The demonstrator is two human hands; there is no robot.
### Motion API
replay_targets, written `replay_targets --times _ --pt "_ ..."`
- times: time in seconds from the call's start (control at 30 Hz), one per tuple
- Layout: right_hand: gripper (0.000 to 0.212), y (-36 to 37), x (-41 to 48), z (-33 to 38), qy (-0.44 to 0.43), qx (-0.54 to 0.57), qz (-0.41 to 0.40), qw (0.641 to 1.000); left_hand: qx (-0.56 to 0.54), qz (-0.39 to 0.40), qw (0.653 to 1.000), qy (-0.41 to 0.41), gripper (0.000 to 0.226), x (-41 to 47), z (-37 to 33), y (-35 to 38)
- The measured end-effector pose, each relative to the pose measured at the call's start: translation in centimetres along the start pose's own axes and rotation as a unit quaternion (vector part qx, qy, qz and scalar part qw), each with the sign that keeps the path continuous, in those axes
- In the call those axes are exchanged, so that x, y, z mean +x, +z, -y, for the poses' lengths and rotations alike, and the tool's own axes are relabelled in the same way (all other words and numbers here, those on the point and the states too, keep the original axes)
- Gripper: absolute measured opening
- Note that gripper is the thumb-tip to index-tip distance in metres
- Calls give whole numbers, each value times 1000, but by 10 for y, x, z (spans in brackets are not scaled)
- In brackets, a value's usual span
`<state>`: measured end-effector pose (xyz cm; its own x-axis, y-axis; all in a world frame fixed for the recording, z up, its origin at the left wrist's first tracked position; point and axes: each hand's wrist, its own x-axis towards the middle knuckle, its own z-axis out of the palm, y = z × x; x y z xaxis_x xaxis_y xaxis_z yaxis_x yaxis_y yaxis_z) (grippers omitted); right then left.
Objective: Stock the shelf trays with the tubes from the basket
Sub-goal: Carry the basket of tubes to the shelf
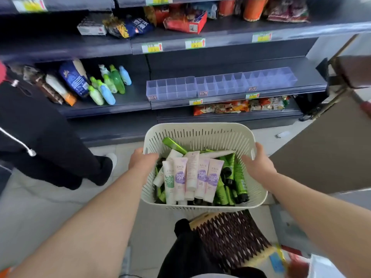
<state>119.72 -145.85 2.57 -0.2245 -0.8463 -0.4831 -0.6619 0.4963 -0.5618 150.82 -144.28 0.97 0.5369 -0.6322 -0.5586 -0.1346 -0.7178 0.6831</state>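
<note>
both my hands, left [141, 160] and right [259, 165], grip the basket [202, 133] rim; tubes [192, 173] inside; clear trays [220, 85] on the far shelf

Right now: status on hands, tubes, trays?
Left hand and right hand grip the basket sides. Tubes piled in basket, shelf trays empty. Person standing left, clear of trays.

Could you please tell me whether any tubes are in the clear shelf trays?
No, the trays' compartments all look empty; the tubes lie in the basket.
</note>
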Motion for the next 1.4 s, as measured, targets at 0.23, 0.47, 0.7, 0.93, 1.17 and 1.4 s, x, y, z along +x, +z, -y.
replay_targets --times 0.23,0.47,0.7,0.93,1.17,1.4 --pt "63 27 23 53 27 41 -43 998 15 13 998 54 39 70 -59 -22" --pt "61 26 35 82 21 35 -40 998 25 1 998 57 38 86 -80 -36" --pt "63 20 40 66 33 53 -29 998 39 4 998 53 37 77 -81 -24" --pt "63 -2 60 55 26 55 -6 998 8 -10 1000 24 32 69 -77 -1" --pt "56 6 109 80 12 35 10 999 1 11 1000 -23 35 112 -73 13" --pt "55 30 158 118 26 20 6 999 26 15 999 -37 43 170 -89 14"
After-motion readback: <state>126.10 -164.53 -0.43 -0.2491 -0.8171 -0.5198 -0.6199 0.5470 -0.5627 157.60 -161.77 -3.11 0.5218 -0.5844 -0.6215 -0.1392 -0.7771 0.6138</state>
